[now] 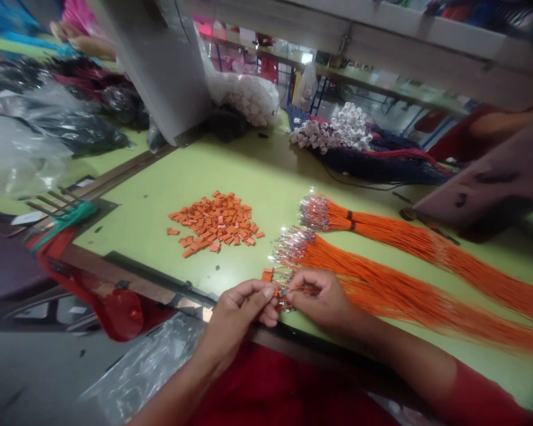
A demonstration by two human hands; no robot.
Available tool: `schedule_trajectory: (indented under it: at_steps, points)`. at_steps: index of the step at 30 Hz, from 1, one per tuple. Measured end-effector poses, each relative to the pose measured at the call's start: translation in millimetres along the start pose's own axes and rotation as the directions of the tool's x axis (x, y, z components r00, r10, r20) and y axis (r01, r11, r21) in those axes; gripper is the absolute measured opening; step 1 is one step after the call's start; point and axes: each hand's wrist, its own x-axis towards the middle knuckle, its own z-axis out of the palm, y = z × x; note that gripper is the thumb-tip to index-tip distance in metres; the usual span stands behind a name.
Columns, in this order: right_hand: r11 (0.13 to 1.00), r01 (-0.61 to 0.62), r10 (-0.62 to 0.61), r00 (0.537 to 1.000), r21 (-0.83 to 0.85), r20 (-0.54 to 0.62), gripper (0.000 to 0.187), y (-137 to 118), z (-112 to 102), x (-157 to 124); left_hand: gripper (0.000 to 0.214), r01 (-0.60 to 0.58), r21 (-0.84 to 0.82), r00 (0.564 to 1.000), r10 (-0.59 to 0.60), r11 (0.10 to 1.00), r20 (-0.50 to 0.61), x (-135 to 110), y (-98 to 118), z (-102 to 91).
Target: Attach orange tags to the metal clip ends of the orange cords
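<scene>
My left hand [242, 307] is closed in a pinch on a small orange plastic connector [275, 291] at the table's front edge. Close beside it, the fingers of my right hand [322, 296] are pinched on an orange wire [310, 290], whose tip is hard to make out between the hands. Another orange connector [267, 274] shows just above my left fingertips. Under and behind my right hand spreads a loose bundle of orange wires [359, 260] with shiny metal terminals [291, 245] at the left end. A heap of orange connectors [217, 223] lies farther left.
A second orange wire bundle [391, 228], tied with dark bands, lies behind. Dark wires with white connectors [333, 130] sit at the back. A grey post [155, 65] rises at left, near plastic bags [31, 130]. Another person's hands [82, 41] show at upper left.
</scene>
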Motion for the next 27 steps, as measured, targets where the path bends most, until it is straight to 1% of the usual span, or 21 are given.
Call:
schedule_trajectory:
  at_steps: [2, 4, 6, 8, 10, 14, 16, 18, 19, 20, 21, 22, 23, 24, 25, 26, 27]
  points:
    - [0.999, 0.025, -0.025, 1.000, -0.023, -0.003, 0.008, 1.5, 2.8, -1.4, 0.035, -0.088, 0.120, 0.996, 0.089, 0.989, -0.007, -1.6, -2.5, -1.5]
    - [1.000, -0.011, 0.011, 1.000, -0.008, 0.025, 0.007, 2.0, 4.5, -2.5, 0.033, -0.137, 0.201, 0.990, 0.137, 0.970, 0.015, -2.9, -3.8, -3.0]
    - [0.994, -0.101, 0.097, 0.993, 0.050, 0.074, 0.007, 1.0, 4.2, -2.5, 0.032, -0.148, 0.207, 0.989, 0.143, 0.967, 0.038, -3.3, -3.2, -4.1]
    - [0.975, -0.183, 0.168, 0.979, 0.126, 0.119, 0.010, -0.6, 2.4, -1.5, 0.032, -0.135, 0.181, 0.991, 0.127, 0.974, 0.051, -3.0, -1.6, -4.6]
    - [0.968, -0.205, 0.185, 0.973, 0.147, 0.142, 0.012, -1.3, 1.1, -0.4, 0.033, -0.129, 0.169, 0.991, 0.124, 0.977, 0.041, -2.6, -0.7, -4.5]
    - [0.991, -0.116, 0.111, 0.990, 0.059, 0.083, 0.009, 3.2, 4.0, -1.0, 0.035, -0.118, 0.208, 0.993, 0.114, 0.971, 0.031, -3.5, -4.7, -2.7]
    - [0.997, -0.068, 0.064, 0.995, 0.047, 0.073, 0.009, 7.0, 6.4, -1.6, 0.036, -0.123, 0.230, 0.992, 0.117, 0.965, 0.038, -4.3, -7.6, -2.5]
    - [0.999, 0.006, -0.008, 0.999, 0.039, 0.051, 0.010, 10.4, 7.1, -1.0, 0.035, -0.152, 0.285, 0.988, 0.140, 0.946, 0.061, -3.8, -7.7, -4.7]
    - [0.998, 0.058, -0.059, 0.998, 0.032, 0.024, 0.010, 11.7, 6.9, -0.2, 0.033, -0.189, 0.344, 0.982, 0.171, 0.920, 0.080, -2.2, -6.1, -7.2]
    - [0.994, 0.105, -0.105, 0.994, 0.026, -0.010, 0.009, 12.8, 6.3, 0.8, 0.030, -0.245, 0.423, 0.970, 0.223, 0.872, 0.103, 0.6, -3.4, -10.7]
    - [0.991, 0.132, -0.130, 0.990, 0.031, -0.048, 0.010, 13.5, 5.7, 1.8, 0.028, -0.316, 0.510, 0.948, 0.293, 0.800, 0.126, 5.0, 0.3, -15.2]
    - [0.990, 0.127, -0.122, 0.989, 0.055, -0.083, 0.010, 14.0, 5.1, 2.9, 0.025, -0.388, 0.597, 0.914, 0.378, 0.702, 0.148, 11.2, 5.0, -20.5]
    - [0.992, 0.086, -0.076, 0.992, 0.094, -0.101, 0.012, 14.1, 4.6, 3.7, 0.023, -0.449, 0.675, 0.867, 0.469, 0.585, 0.170, 18.9, 10.2, -26.3]
    - [0.990, 0.017, -0.003, 0.995, 0.140, -0.101, 0.015, 14.0, 4.2, 4.3, 0.020, -0.485, 0.738, 0.812, 0.553, 0.468, 0.183, 28.1, 15.7, -32.3]
    - [0.981, -0.061, 0.079, 0.993, 0.184, -0.089, 0.019, 13.6, 3.8, 4.6, 0.021, -0.488, 0.794, 0.764, 0.617, 0.361, 0.189, 38.0, 21.3, -38.0]
    - [0.966, -0.131, 0.149, 0.987, 0.222, -0.066, 0.023, 13.0, 3.3, 4.8, 0.024, -0.478, 0.841, 0.726, 0.653, 0.255, 0.215, 48.1, 26.6, -43.0]
    - [0.952, -0.181, 0.195, 0.980, 0.247, -0.034, 0.026, 12.4, 2.7, 5.0, 0.024, -0.463, 0.874, 0.698, 0.668, 0.148, 0.256, 57.6, 31.5, -47.1]
